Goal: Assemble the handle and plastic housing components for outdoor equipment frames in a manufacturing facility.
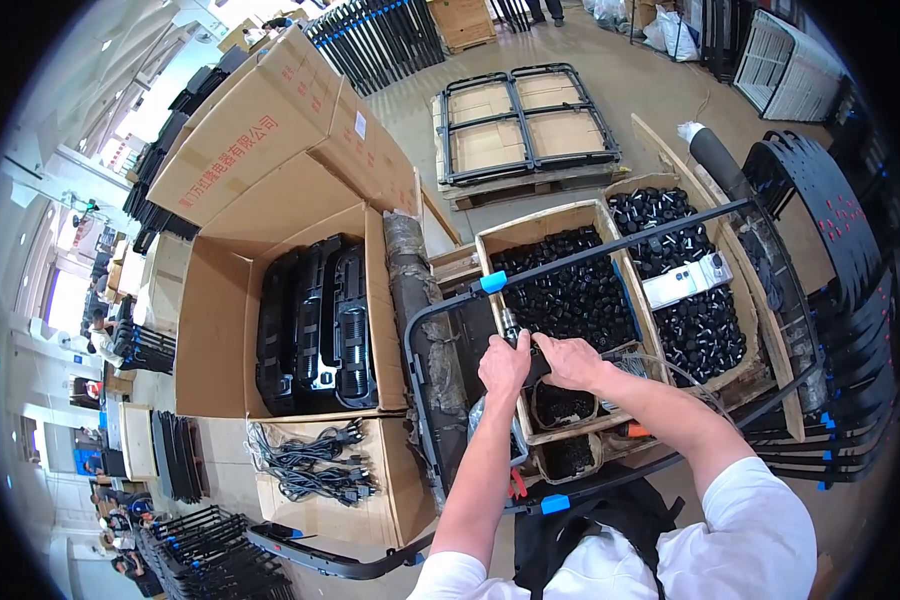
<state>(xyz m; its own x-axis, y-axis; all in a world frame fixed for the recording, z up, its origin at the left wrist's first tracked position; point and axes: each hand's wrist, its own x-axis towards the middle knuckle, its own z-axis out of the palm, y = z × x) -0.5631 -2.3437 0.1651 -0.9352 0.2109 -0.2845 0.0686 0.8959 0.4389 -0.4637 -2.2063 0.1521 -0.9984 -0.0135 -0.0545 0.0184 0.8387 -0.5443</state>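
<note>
My left hand [505, 366] is closed around a power driver [511, 325], whose silver nose points away past my fingers. Close beside it, my right hand [570, 362] has its fingers curled over a dark thing; what it holds is hidden. Both hands are inside a black tubular frame [620, 243], which lies tilted across the parts bins. A blue clip [493, 282] sits on its far left corner and another blue clip [555, 503] on its near rail. Just beyond my hands, small black plastic parts [570, 290] fill a wooden bin.
Black-headed bolts [705, 335] fill the right bin, with a white device [688, 282] on top. At left stands an open carton [210, 320] holding black moulded parts [315, 320]. Coiled black cords [320, 460] lie before it. Black frames [530, 120] rest on a pallet beyond.
</note>
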